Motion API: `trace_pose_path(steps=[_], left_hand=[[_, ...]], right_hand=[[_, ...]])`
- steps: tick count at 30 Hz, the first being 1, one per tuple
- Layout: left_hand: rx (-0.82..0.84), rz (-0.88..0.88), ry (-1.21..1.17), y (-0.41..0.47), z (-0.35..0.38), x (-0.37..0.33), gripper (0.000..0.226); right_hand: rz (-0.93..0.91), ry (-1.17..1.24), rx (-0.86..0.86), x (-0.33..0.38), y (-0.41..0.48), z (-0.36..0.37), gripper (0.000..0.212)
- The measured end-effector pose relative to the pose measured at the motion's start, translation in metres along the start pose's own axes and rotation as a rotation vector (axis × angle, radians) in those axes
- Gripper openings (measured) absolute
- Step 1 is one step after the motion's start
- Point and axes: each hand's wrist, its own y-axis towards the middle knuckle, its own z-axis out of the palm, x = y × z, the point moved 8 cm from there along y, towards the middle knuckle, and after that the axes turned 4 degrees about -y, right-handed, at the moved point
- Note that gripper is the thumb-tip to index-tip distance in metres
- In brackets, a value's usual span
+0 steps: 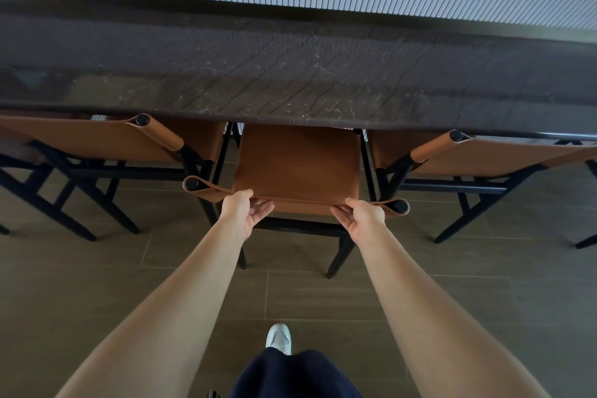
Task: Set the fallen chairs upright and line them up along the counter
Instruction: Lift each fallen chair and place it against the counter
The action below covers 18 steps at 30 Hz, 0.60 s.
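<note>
Along the near edge of the dark stone counter (290,74): three tan-seated, black-framed chairs, all on their feet.

First, the left chair (97,142): upright, seat partly under the overhang. It looks parked, though whether it sits square I cannot tell through the wide lens.

Next, the left hand (242,215): thumb over the top of the backrest (300,202) of the middle chair (297,165), fingers curled beneath, pinching the leather band.

That chair is upright, its seat front under the counter edge, close between its neighbours. No contact with either that I can see.

Then the right hand (363,220): same pinch, nearer the right post. A hold on either side of centre makes sense, since it lets the person steer the chair straight in.

Last, the right chair (484,155): upright, tucked likewise. My guess is that only squaring-up is left.
</note>
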Motion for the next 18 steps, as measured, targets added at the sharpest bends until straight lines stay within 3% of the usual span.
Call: trace_pose_path(steps=[8, 18], left_hand=[[0.059, 0.117, 0.144, -0.044, -0.001, 0.006, 0.031], [0.298, 0.224, 0.188, -0.135, 0.027, 0.054, 0.024]], right_hand=[[-0.032, -0.052, 0.115, 0.002, -0.032, -0.023, 0.027], [-0.174, -0.097, 0.330, 0.006, -0.104, -0.091, 0.023]])
